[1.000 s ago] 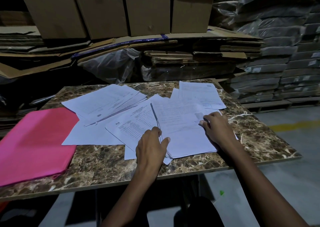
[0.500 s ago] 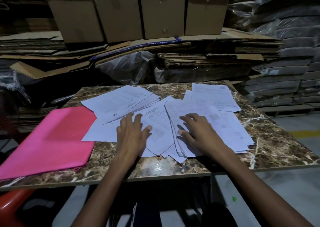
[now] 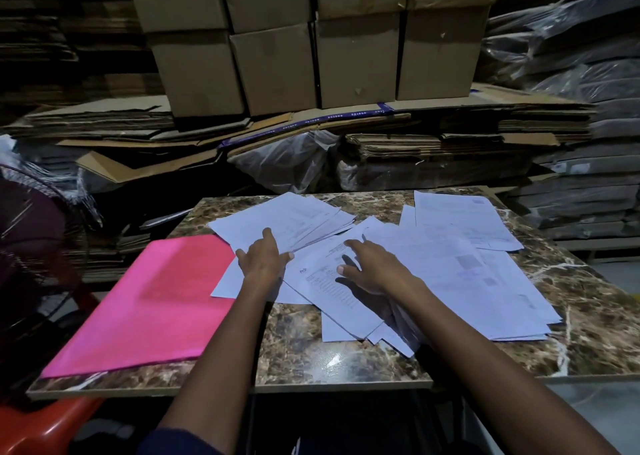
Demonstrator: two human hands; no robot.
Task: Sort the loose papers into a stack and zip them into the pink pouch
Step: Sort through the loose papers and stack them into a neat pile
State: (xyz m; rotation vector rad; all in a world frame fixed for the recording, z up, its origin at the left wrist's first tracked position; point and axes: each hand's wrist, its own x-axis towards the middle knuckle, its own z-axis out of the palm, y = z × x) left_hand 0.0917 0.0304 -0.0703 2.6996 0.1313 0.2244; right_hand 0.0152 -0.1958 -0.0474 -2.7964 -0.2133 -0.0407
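Loose white printed paper sheets (image 3: 450,267) lie fanned over the brown marble-patterned tabletop (image 3: 304,347), from its middle out to the far right corner. Several overlapping clusters, none squared: one toward the far edge near the middle, a broad spread at centre right, a few sheets at the far right corner. Some corners overhang each other at odd angles.

Flat pink fabric-look pouch (image 3: 152,302) on the left side of the tabletop, near corner just past the front edge; its right edge meets the nearest sheets. Zip not visible from here.

Left hand (image 3: 263,264) palm down on the far-middle cluster, fingers (image 3: 268,236) spread flat, gripping nothing. Right hand (image 3: 372,267) likewise open and flat on the centre spread, fingers splayed, pressing rather than pinching.

Handling, as judged: sheets are thin, light, limp, and slide freely on one another and on the glossy top. Best gathered by sweeping with flat palms toward one pile, then pinched along a long edge and tapped square. Single sheets may buckle or slip off the right or front edge. Pouch looks soft and floppy; mouth will likely need holding open.
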